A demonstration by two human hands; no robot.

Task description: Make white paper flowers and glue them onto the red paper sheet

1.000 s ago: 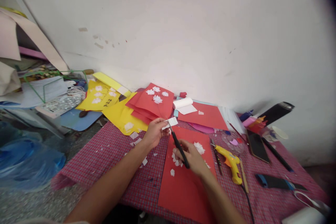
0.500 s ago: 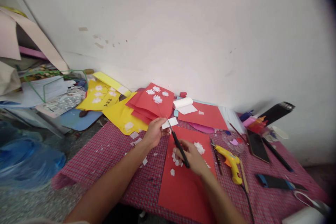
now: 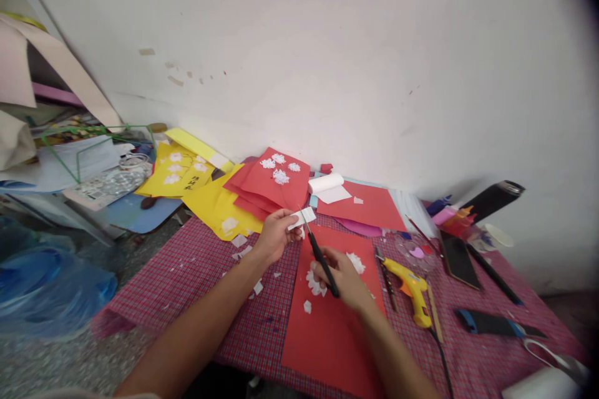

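Between the thumb and fingers of my left hand (image 3: 277, 234) is a small folded strip of white paper (image 3: 306, 217). My right hand (image 3: 344, 274) is closed round the black handles of a pair of scissors (image 3: 322, 262), whose blades reach up to the strip. Whether the blades are parted is too small to tell. Below both hands lies a red sheet (image 3: 322, 336) with white paper flowers (image 3: 316, 282) on it, partly hidden by my right hand. A loose white scrap (image 3: 307, 307) rests on the same sheet.
A yellow glue gun (image 3: 412, 290) lies right of the red sheet, by a brush and a wooden stick (image 3: 435, 313). Farther right are a phone (image 3: 459, 259) and a black bottle (image 3: 496, 201). Red and yellow flower sheets (image 3: 281, 184) and a white paper roll (image 3: 326, 183) lie at the back.
The white paper strip has tilted slightly in my left hand, and the scissors have shifted a little to the right. Both hands keep their grip.
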